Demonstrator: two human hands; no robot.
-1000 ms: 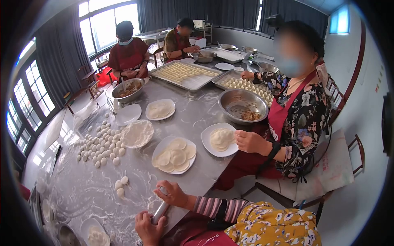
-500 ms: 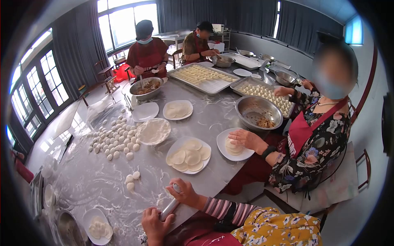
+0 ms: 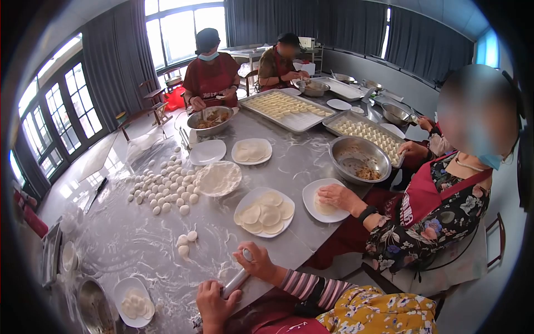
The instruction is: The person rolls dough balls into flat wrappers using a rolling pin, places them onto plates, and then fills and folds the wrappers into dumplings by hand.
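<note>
Both my hands hold a metallic-looking rolling pin [image 3: 236,283] aslant over the floury table edge. My right hand [image 3: 258,265] is closed round its far end, the rounded tip showing between thumb and fingers. At the near end, my left hand [image 3: 216,306] is closed on the pin with its thumb along it. Any dough under the pin is hidden. Beyond my hands lie a few small dough rounds [image 3: 184,240] and a white plate [image 3: 290,224] of overlapping dough wrappers [image 3: 271,215].
Many dough pieces [image 3: 168,186] lie beside a bowl of flour [image 3: 219,178]. At right, a co-worker's hand [image 3: 339,199] covers wrappers on a plate, near a steel bowl of filling [image 3: 360,160]. Trays of dumplings [image 3: 295,121] stand further back. Lower left is a smaller wrapper plate [image 3: 123,289].
The whole scene has shifted slightly right in view. My hands stay on the rolling pin. The right co-worker's raised hand has come down to the tray's edge.
</note>
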